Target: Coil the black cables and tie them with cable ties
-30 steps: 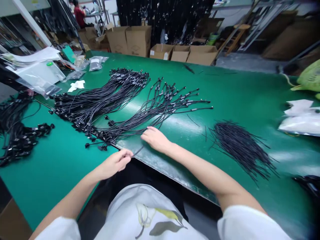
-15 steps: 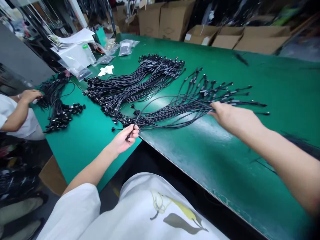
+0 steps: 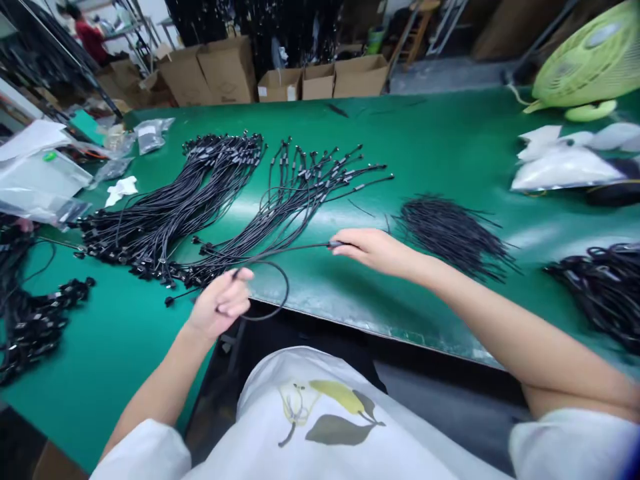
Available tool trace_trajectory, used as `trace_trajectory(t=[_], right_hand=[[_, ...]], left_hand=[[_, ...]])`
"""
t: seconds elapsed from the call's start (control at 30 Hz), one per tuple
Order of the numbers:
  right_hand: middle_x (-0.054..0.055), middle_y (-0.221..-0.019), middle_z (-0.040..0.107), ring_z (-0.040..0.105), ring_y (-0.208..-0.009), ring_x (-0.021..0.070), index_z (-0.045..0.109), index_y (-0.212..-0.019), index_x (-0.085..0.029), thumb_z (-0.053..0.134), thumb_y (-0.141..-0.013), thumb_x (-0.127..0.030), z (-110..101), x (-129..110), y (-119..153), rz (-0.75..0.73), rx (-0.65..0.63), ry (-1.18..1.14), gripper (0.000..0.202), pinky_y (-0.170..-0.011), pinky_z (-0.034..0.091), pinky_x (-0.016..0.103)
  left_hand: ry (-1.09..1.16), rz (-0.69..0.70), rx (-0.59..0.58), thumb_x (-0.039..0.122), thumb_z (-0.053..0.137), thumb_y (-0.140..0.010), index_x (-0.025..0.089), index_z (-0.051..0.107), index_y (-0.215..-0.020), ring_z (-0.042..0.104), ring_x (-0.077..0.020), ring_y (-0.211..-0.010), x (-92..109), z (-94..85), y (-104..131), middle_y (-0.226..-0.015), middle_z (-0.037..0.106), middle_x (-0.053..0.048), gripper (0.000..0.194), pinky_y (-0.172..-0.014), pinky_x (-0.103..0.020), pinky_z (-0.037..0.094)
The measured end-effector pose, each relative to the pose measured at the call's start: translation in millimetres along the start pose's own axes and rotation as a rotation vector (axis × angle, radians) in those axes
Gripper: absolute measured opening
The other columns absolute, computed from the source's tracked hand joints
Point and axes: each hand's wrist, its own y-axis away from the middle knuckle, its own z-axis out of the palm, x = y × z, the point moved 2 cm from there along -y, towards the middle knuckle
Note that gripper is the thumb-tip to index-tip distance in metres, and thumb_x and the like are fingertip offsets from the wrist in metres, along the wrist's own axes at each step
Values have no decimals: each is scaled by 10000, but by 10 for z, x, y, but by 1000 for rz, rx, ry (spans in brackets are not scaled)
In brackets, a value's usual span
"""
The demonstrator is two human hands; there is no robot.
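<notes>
My left hand (image 3: 223, 303) is closed around one black cable (image 3: 287, 288), which bends in a loop beside the fingers. My right hand (image 3: 373, 251) pinches the same cable near its grey-sleeved end, and the stretch between the hands runs nearly straight. Just beyond, a loose bunch of similar cables (image 3: 295, 200) lies fanned out on the green table (image 3: 430, 147), its lower ends close to my left hand. A thicker bundle of black cables (image 3: 170, 207) lies to its left. The connector inside my left fist is hidden.
A pile of thin black strips (image 3: 450, 233) lies right of my right hand, with coiled black cables (image 3: 605, 287) farther right. More cables (image 3: 35, 307) lie at the left. A green fan (image 3: 590, 57) and a white plastic bag (image 3: 565, 167) are at the back right; cardboard boxes (image 3: 227, 70) stand behind.
My view has turned to the right. My right hand has come away from the cable bunch with one cable's end, and the cable now loops by my left hand.
</notes>
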Motion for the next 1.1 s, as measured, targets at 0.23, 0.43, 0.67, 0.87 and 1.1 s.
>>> trace_trajectory(t=[0.23, 0.43, 0.67, 0.87, 1.1], right_hand=[[89, -787, 659, 578, -652, 175, 606, -1159, -123, 370, -967, -191, 462, -228, 389, -95, 149, 409, 311, -592, 332, 290], [29, -655, 620, 521, -549, 132, 609, -758, -173, 468, -957, -270, 536, -716, 474, -302, -73, 204, 262, -546, 265, 274], [50, -884, 606, 550, -793, 163, 595, -944, -188, 544, -898, -465, 563, -440, 304, 60, 412, -517, 286, -710, 419, 273], [-61, -591, 375, 275, -471, 64, 496, -707, -187, 560, -855, -517, 986, -487, 214, 372, 424, -1386, 367, -452, 237, 208], [29, -871, 592, 580, -738, 115, 563, -904, -191, 654, -772, -604, 1053, -714, 226, 422, 418, -1732, 443, -575, 448, 204]], left_hand=[[-63, 399, 182, 309, 603, -903, 171, 617, -1189, 487, -39, -543, 197, 115, -129, -635, 513, 57, 318, -539, -124, 426], [-937, 122, -101, 409, 557, -910, 195, 686, -1051, 590, -217, -1075, -472, 370, -296, -1100, 684, -86, 287, -990, -349, 404], [-336, -59, -50, 504, 590, -869, 154, 573, -815, 352, -81, -479, -727, 438, -294, -528, 360, 74, 355, -566, -256, 387], [-343, -96, 98, 612, 505, -871, 168, 515, -723, 527, -143, -676, -1006, 470, -339, -654, 494, 2, 468, -764, -326, 433], [-786, -94, -74, 571, 480, -897, 180, 494, -840, 450, -134, -649, -1185, 268, -234, -680, 467, 17, 396, -683, -301, 374]])
